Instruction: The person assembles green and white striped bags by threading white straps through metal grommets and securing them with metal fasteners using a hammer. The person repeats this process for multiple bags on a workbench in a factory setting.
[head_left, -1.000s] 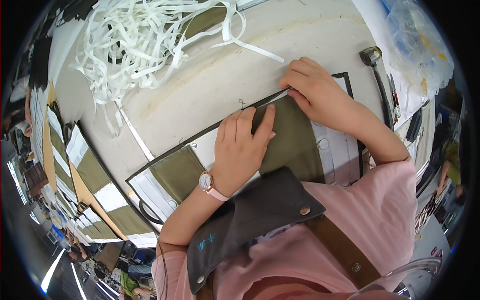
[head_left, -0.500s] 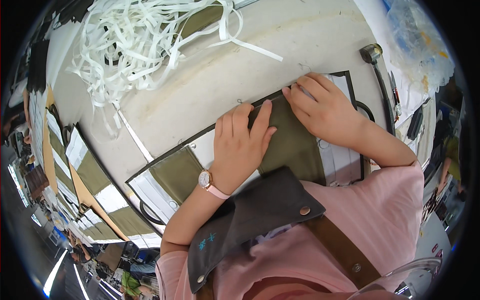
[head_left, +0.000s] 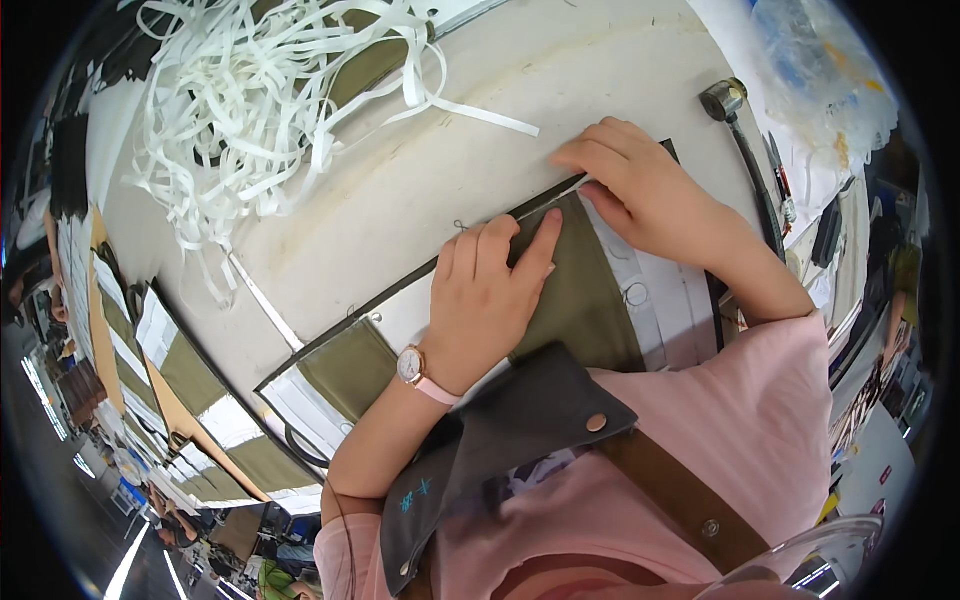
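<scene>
A flat olive-green and white fabric panel (head_left: 590, 310) with black edge binding lies across the table, its near side hidden by my dark apron. My left hand (head_left: 483, 300), with a pink-strapped watch on the wrist, rests palm down on it. Its index finger stretches to the far edge, and the other fingertips bend at the binding. My right hand (head_left: 640, 190) is further right along that edge, its thumb on the near side and its fingers over the far side, pinching the binding.
A tangled heap of white tape (head_left: 250, 110) lies at the far left. Similar fabric panels (head_left: 200, 370) are stacked at the left edge. Toward the right are a dark rod with a round metal head (head_left: 725, 98), a slim red-and-black tool (head_left: 783, 190) and clear plastic bags (head_left: 820, 85).
My right hand has turned, its thumb now below the bound edge and its fingers raised over it. The left hand stays nearly in place. The whole view has shifted slightly.
</scene>
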